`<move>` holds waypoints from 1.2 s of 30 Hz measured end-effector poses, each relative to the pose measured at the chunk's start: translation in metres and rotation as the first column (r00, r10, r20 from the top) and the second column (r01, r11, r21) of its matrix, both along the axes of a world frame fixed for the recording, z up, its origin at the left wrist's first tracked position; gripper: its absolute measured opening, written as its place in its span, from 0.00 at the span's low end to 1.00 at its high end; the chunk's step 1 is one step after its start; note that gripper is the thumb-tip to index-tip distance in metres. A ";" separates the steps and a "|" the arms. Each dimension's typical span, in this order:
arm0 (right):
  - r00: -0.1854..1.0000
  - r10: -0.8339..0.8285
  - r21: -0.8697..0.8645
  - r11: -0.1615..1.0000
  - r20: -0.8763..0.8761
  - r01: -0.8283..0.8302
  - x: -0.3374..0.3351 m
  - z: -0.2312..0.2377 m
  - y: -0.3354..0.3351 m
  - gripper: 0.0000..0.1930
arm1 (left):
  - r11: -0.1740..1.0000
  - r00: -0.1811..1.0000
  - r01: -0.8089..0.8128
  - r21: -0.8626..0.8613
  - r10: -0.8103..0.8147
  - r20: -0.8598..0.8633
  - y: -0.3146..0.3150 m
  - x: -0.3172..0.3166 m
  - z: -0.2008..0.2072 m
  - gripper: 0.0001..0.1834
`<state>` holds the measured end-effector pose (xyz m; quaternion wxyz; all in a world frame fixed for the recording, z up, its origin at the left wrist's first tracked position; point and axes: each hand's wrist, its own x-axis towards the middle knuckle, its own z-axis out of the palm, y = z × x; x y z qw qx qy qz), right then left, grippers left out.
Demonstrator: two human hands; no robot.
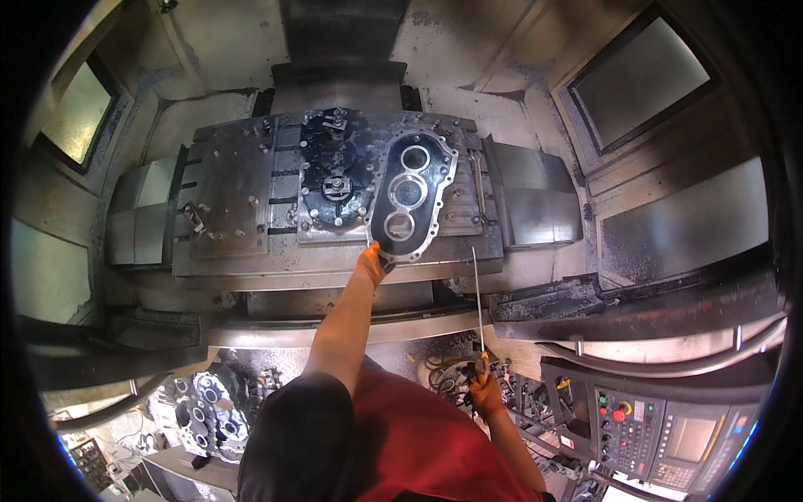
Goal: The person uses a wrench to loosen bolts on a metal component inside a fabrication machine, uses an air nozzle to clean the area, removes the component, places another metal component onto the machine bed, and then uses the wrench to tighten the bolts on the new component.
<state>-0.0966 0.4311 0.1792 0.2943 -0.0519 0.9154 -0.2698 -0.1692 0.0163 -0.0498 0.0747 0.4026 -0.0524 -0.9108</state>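
Observation:
My left hand (370, 263), in an orange glove, grips the near lower end of a long metal casing cover (429, 176). This cover has a bright machined rim, a dark face and three round holes in a row. It is tilted over the right part of the machine table (335, 272). In my right hand (488, 396), also orange-gloved and low at the right, is a long thin metal rod (478, 293). The rod points up toward the table, its tip apart from the cover. Left of the cover, a dark casting (316, 163) sits under clamps (337, 186).
A flat fixture plate (224, 188) with several pins covers the table's left side. The front sill (284, 336) runs across before me. A control panel (661, 435) stands at lower right; another casting (209, 414) rests on a bench at lower left. Metal chips lie around.

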 end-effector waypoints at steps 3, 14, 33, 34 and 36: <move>0.989 -0.108 -0.215 0.968 0.102 0.128 -0.004 -0.024 -0.009 0.25 | 0.998 0.996 -0.058 -0.007 0.058 0.066 -0.006 -0.001 -0.038 0.04; 0.988 -0.110 -0.097 0.988 0.104 0.120 0.003 -0.015 -0.056 0.20 | 0.780 0.965 -0.252 -0.573 0.249 -0.087 0.015 -0.061 0.094 0.21; 0.973 0.191 -0.252 0.955 0.132 -0.154 -0.029 0.004 -0.142 0.21 | 0.709 0.943 -0.110 -0.696 0.295 0.151 -0.145 0.014 0.115 0.12; 0.960 0.235 -0.129 0.968 0.153 -0.217 -0.041 0.021 -0.168 0.21 | 0.669 0.937 -0.098 -0.737 0.311 0.157 -0.143 0.026 0.120 0.12; 0.960 0.262 -0.164 0.956 0.096 -0.244 -0.060 0.014 -0.199 0.19 | 0.605 0.920 -0.117 -0.787 0.365 0.144 -0.143 0.057 0.106 0.13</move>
